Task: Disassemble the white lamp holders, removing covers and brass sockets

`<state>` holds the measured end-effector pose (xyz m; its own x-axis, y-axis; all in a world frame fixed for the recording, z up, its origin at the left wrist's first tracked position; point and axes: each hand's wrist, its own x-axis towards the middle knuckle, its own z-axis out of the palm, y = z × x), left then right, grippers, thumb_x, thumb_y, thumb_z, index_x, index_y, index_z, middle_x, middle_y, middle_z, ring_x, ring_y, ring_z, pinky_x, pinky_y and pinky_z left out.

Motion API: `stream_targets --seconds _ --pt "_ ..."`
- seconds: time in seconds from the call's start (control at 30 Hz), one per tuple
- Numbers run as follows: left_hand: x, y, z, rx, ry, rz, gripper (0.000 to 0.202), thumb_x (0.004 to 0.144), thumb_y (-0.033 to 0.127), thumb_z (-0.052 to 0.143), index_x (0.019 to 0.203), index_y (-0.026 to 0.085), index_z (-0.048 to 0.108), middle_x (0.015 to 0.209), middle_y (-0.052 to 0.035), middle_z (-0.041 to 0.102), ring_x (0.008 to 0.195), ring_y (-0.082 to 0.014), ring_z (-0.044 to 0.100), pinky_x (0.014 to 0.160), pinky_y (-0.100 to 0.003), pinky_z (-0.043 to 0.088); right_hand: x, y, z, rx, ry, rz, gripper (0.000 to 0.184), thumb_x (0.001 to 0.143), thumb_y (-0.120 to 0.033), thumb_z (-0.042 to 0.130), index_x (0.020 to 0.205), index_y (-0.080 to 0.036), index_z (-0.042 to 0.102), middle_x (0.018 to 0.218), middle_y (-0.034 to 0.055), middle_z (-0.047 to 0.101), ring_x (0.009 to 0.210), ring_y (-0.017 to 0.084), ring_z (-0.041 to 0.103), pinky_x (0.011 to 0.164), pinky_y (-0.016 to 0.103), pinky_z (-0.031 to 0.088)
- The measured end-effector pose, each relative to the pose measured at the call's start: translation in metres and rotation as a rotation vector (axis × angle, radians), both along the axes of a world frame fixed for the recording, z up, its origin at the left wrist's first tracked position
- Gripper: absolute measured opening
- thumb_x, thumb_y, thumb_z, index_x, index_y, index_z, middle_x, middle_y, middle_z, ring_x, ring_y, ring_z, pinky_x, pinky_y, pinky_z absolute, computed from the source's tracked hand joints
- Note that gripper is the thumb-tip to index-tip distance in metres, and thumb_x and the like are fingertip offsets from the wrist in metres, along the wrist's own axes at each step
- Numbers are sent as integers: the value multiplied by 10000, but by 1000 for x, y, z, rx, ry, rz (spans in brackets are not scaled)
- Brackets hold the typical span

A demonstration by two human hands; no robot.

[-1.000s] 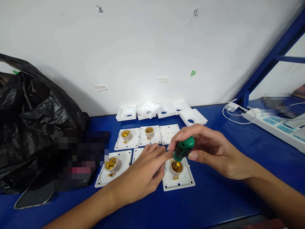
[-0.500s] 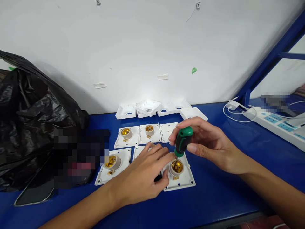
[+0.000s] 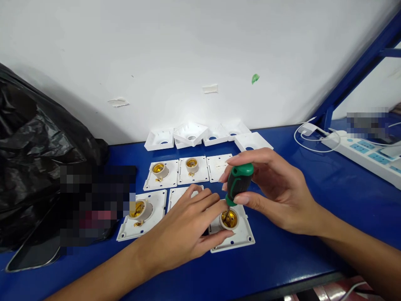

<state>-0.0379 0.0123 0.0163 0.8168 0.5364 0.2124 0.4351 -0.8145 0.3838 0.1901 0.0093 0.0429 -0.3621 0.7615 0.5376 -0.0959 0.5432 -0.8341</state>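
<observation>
My right hand (image 3: 275, 192) grips a green-and-black screwdriver (image 3: 238, 184) between thumb and fingers. It tilts slightly, its shaft reaching down into the brass-lined lamp socket (image 3: 230, 220) on the front right white plate (image 3: 242, 236). My left hand (image 3: 196, 221) holds that socket, thumb at its near side and forefinger at its far side; the other fingers stretch over a neighbouring plate (image 3: 180, 195), which they partly hide. The screwdriver's tip is hard to make out inside the socket.
Plates with lamp sockets stand at front left (image 3: 140, 211) and behind (image 3: 161, 171). White square covers (image 3: 191, 133) lie along the wall. A black plastic bag (image 3: 44, 146) bulges at left, with a phone-like dark slab (image 3: 34, 253) below. A power strip (image 3: 363, 152) is at right.
My left thumb has moved forward onto the socket's near side, covering the small brass terminal there. The screwdriver stays in the socket, tilted a little more. The whole view has shifted slightly.
</observation>
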Motion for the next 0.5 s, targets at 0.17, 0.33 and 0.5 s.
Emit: stream_targets --seconds 0.17,0.33,0.5 --pt "0 0 -1 2 -7 -1 277 1056 450 586 1246 249 592 1162 -41 717 1129 -278 642 1090 -476 386 -1 1 0 2 12 -19 484 910 -137 774 1335 -317 626 1271 47 708 1059 203 724 904 374 643" --pt "0 0 0 -17 -2 -1 294 1056 441 591 1286 259 579 1187 -47 714 1115 -268 641 1103 -476 382 -2 1 -2 17 44 13 485 901 -119 777 1321 -321 644 1311 43 690 1095 201 712 926 376 637" --pt "0 1 0 -23 -9 3 295 1054 475 578 1236 250 637 1236 -73 703 1160 -285 633 1088 -464 419 -2 -1 1 69 8 51 482 901 -112 773 1317 -327 657 1266 40 716 1089 212 713 901 380 640"
